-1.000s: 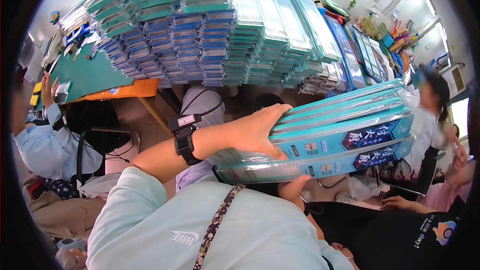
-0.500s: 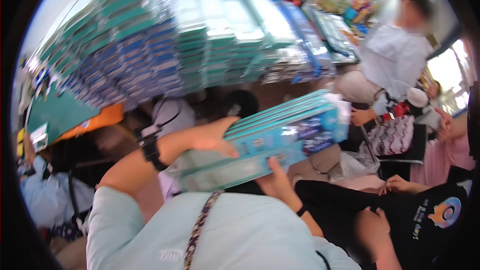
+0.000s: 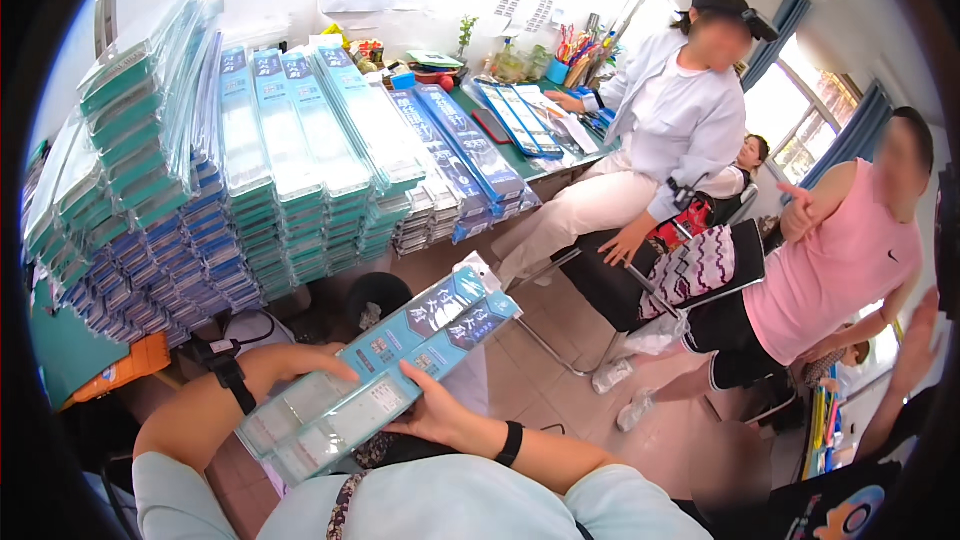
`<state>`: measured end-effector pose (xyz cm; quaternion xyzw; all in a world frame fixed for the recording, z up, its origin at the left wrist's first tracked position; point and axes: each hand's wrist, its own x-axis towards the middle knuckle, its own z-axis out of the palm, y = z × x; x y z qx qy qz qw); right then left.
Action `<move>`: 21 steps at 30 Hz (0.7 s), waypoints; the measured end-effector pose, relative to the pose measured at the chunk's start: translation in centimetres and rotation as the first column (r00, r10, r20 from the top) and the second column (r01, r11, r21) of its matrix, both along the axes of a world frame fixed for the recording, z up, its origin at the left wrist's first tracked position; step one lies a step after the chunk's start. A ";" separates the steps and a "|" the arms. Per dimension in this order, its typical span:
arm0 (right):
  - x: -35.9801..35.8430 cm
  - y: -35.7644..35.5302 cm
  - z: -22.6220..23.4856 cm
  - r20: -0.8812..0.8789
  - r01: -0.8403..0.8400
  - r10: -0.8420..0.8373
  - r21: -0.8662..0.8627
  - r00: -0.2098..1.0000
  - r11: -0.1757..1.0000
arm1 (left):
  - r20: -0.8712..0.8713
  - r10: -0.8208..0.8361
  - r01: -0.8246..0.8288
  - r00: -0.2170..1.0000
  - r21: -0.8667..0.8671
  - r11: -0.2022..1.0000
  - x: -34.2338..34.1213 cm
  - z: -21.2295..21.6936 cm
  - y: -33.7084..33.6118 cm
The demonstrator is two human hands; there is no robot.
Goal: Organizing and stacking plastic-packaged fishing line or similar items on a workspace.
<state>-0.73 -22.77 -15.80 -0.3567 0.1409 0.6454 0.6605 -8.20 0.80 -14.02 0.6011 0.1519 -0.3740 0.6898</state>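
Across my lap, both my hands hold a bundle of long, flat teal packages (image 3: pixel 415 325) with clear windows and hanging tabs. They lie side by side, tilted up toward the far right; what is inside cannot be made out. My left hand (image 3: pixel 322 364) grips the far long edge, fingers partly hidden behind the bundle. On the near edge my right hand (image 3: pixel 438 414) is closed with the thumb on top. High piles of like teal packages (image 3: pixel 290 155) stand on the table beyond my hands, with blue packages (image 3: pixel 190 230) stacked lower at the left.
A black bin (image 3: pixel 378 295) stands on the floor below the piles. One person (image 3: pixel 680 110) in a pale jacket sits at the table, a hand on a black chair (image 3: pixel 610 285). Another person (image 3: pixel 825 240) in a pink top is at the right. A pencil cup (image 3: pixel 558 70) stands farther back.
My view has swung to the right and steadied. The bundle has come lower, and its packages now show their faces side by side instead of their stacked edges. Both hands keep hold.
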 end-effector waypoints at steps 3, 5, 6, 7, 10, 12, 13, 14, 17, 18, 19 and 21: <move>0.1 1.1 0.0 0.002 0.019 -0.019 -0.048 1.000 0.999 | -0.041 0.024 -0.028 0.999 -0.084 0.996 0.4 -1.1 1.3; 0.0 1.6 -0.2 0.078 -0.005 0.013 -0.097 0.997 0.995 | -0.097 0.023 -0.030 0.995 -0.071 0.997 0.4 -1.0 2.0; 0.3 1.5 -0.8 0.075 0.000 0.007 -0.100 0.997 0.995 | -0.143 0.038 -0.047 0.989 -0.054 0.997 0.5 -0.8 2.2; 1.0 1.6 -1.5 0.082 -0.085 0.096 -0.128 0.992 0.988 | -0.161 0.043 -0.050 0.986 -0.042 0.998 0.6 -0.9 2.3; 1.4 1.3 -0.9 0.100 -0.155 0.178 -0.204 0.979 0.967 | -0.157 0.035 -0.035 0.987 0.001 0.999 0.6 -2.5 3.0; 2.1 0.6 -0.8 0.131 -0.030 0.068 -0.268 0.989 0.963 | -0.178 0.039 -0.042 0.983 -0.010 0.999 0.3 -3.2 3.2; 2.9 0.1 -0.7 0.184 0.055 -0.013 -0.222 0.983 0.974 | -0.192 0.040 -0.045 0.981 -0.023 0.999 0.2 -3.5 3.1; 3.8 -0.5 -0.7 0.232 0.136 -0.094 -0.172 0.968 0.976 | -0.203 0.044 -0.051 0.978 -0.031 0.998 0.0 -3.6 3.0; 7.7 -1.5 -1.3 0.200 0.268 -0.249 -0.075 0.948 0.960 | -0.198 0.073 -0.087 0.978 -0.068 0.994 -0.2 -3.4 3.0; 8.6 -1.7 -1.3 0.146 0.251 -0.240 -0.058 0.960 0.966 | -0.216 0.083 -0.102 0.973 -0.077 0.992 -0.1 -3.2 3.1; 8.9 -1.5 -1.2 0.169 0.234 -0.219 -0.077 0.961 0.969 | -0.214 0.084 -0.099 0.973 -0.061 0.993 -0.1 -3.2 3.3; 9.1 -1.1 -1.6 0.228 0.226 -0.199 -0.098 0.953 0.969 | -0.212 0.114 -0.121 0.971 -0.022 0.992 0.0 -2.7 3.5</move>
